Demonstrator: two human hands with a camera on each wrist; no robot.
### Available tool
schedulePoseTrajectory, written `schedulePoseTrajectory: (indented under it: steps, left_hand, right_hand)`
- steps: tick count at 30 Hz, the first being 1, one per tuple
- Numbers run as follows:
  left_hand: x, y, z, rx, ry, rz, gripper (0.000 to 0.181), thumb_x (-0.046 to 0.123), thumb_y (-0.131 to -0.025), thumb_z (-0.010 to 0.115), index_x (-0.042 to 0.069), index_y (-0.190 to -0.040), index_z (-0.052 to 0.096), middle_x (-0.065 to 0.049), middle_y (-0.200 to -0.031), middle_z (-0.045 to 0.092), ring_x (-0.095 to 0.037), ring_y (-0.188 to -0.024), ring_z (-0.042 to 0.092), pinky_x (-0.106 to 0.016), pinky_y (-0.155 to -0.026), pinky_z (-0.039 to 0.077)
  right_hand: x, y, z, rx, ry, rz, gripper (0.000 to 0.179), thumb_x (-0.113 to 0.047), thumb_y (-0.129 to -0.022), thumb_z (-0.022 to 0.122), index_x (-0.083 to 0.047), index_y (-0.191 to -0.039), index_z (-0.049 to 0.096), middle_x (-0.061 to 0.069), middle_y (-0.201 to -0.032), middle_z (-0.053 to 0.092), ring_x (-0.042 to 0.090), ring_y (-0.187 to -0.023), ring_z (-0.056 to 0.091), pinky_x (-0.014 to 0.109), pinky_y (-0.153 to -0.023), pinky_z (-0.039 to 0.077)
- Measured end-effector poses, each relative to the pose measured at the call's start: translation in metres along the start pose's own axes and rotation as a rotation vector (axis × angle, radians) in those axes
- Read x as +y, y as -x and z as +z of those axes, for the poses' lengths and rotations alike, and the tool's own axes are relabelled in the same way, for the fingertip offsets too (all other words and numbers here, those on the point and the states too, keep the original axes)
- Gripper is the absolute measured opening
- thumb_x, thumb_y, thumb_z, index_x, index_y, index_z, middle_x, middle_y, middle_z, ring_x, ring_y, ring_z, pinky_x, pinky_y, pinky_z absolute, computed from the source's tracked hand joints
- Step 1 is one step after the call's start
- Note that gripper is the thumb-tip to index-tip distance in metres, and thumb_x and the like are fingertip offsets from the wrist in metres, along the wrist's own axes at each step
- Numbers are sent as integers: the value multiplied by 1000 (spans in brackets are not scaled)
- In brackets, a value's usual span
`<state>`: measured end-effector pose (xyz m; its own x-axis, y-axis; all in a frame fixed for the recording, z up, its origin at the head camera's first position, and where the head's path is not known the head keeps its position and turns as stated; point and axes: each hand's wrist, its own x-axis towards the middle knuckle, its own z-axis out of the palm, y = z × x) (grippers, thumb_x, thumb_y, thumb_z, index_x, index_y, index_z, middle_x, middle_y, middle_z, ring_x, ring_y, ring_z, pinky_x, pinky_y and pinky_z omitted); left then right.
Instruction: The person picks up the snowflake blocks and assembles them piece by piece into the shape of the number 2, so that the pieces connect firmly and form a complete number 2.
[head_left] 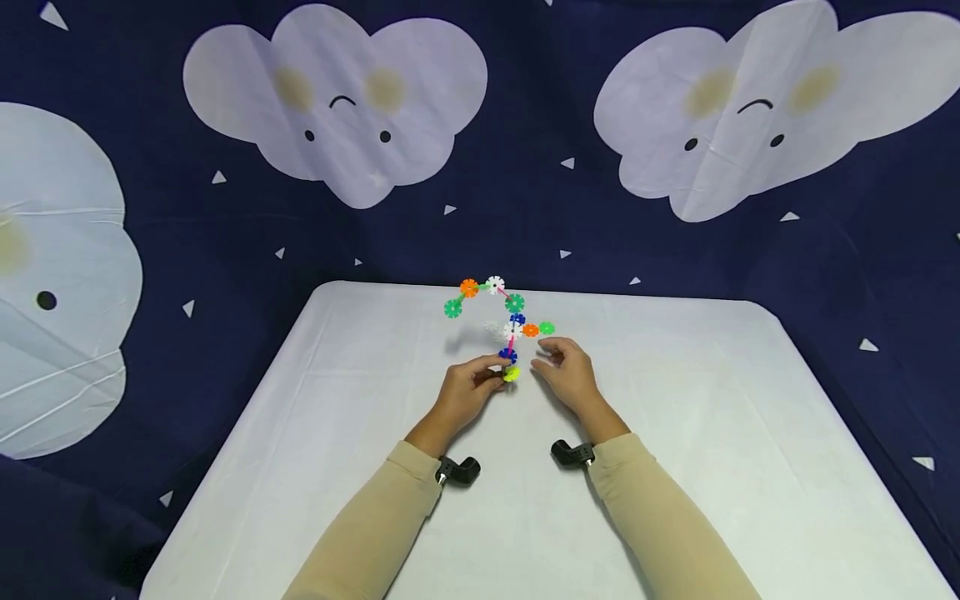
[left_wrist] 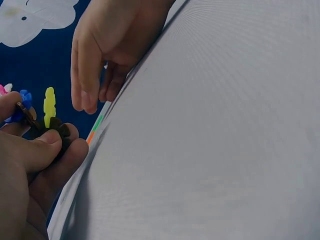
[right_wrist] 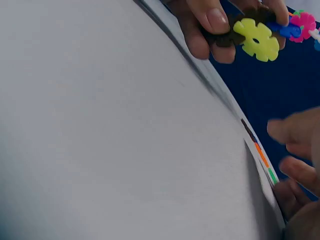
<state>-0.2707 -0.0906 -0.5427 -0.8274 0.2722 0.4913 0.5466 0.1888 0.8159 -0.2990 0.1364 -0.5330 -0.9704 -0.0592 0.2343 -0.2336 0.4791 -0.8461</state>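
Note:
A chain of notched plastic snowflake discs stands over the far middle of the table in the head view. It includes a white disc (head_left: 495,285), an orange disc (head_left: 468,288), green discs (head_left: 453,308) and a blue disc (head_left: 507,357). At its near end, my left hand (head_left: 461,393) pinches a dark brown or black disc (right_wrist: 222,39) between thumb and fingers. A yellow disc (right_wrist: 256,42) is joined to that dark one. My right hand (head_left: 572,377) hovers just right of the chain, fingers loosely bent and apart, holding nothing. Near it, a short branch ends in a light green disc (head_left: 547,328).
The white table (head_left: 360,517) reaches back to a dark blue cloth (head_left: 525,225) printed with clouds and small triangles. A black wrist camera (head_left: 459,472) sits at the left sleeve cuff, another black camera (head_left: 572,454) at the right one.

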Motion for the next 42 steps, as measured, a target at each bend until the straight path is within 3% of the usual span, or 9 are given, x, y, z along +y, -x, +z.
schedulePoseTrajectory:
  steps: [4, 10, 14, 18, 23, 30, 34, 38, 42]
  left_hand:
    - [1, 2, 1, 2, 6, 5, 39, -17, -88, 75, 4, -121, 77, -16, -122, 74, -25, -93, 77, -29, -84, 63]
    - [2, 2, 4, -8, 6, -20, 39, -18, -88, 75, 4, -121, 77, -14, -121, 74, -23, -93, 76, -28, -83, 63]
    - [3, 2, 6, -10, 5, -19, 39, -18, -88, 75, 4, -121, 77, -15, -121, 74, -24, -92, 76, -28, -83, 64]
    - [3, 2, 8, -13, 9, -13, 39, -19, -88, 75, 3, -120, 77, -16, -121, 74, -24, -91, 77, -28, -82, 64]
    - [3, 1, 8, -10, 5, -3, 40, -19, -88, 75, 4, -121, 77, -15, -121, 74, -24, -93, 76, -28, -83, 64]
    - [2, 1, 6, -15, 10, -28, 40, -19, -89, 74, 4, -122, 76, -15, -124, 73, -23, -95, 76, -28, -84, 63]
    - [3, 1, 5, -8, -3, -29, 41, -21, -89, 73, 2, -122, 76, -16, -126, 72, -23, -96, 75, -28, -84, 63]
    - [3, 0, 3, 1, -30, -24, 40, -21, -88, 73, 1, -122, 76, -17, -126, 72, -24, -96, 75, -27, -84, 63]
    - [2, -1, 1, 7, -31, -17, 39, -22, -88, 72, 0, -121, 75, -18, -125, 72, -25, -97, 76, -27, -83, 63]
  right_hand:
    - [8, -14, -4, 14, 165, -72, 38, -6, -93, 80, 6, -127, 69, 23, -139, 61, 42, -129, 52, 52, -110, 42]
    - [13, -34, -10, -45, 302, -58, 42, -6, -100, 71, 5, -139, 63, 24, -150, 53, 43, -139, 44, 53, -116, 29]
    - [13, -41, -11, -98, 365, -2, 37, -6, -106, 59, 0, -142, 63, 18, -157, 49, 44, -140, 39, 61, -112, 29]
    - [13, -43, -9, -81, 373, 32, 29, -3, -108, 56, -2, -132, 72, 14, -150, 57, 43, -137, 43, 65, -108, 33]
    - [15, -41, -7, -6, 274, 31, 18, -1, -101, 70, -1, -118, 77, 19, -127, 67, 37, -121, 55, 51, -106, 43]
    - [18, -28, -12, 15, 117, 84, 23, -3, -98, 76, -4, -121, 76, 14, -113, 67, 28, -96, 59, 40, -82, 52]
    - [15, -15, -12, 45, -57, 120, 23, -3, -98, 76, -2, -121, 76, 11, -108, 73, 23, -92, 62, 29, -77, 53]
    - [4, 1, -11, -14, -286, 160, 23, -1, -96, 77, 3, -119, 76, 13, -109, 75, 21, -93, 66, 23, -74, 58]
    - [-5, 10, -7, -95, -421, 158, 21, 1, -96, 76, 7, -116, 76, 15, -108, 76, 21, -91, 69, 28, -75, 62]
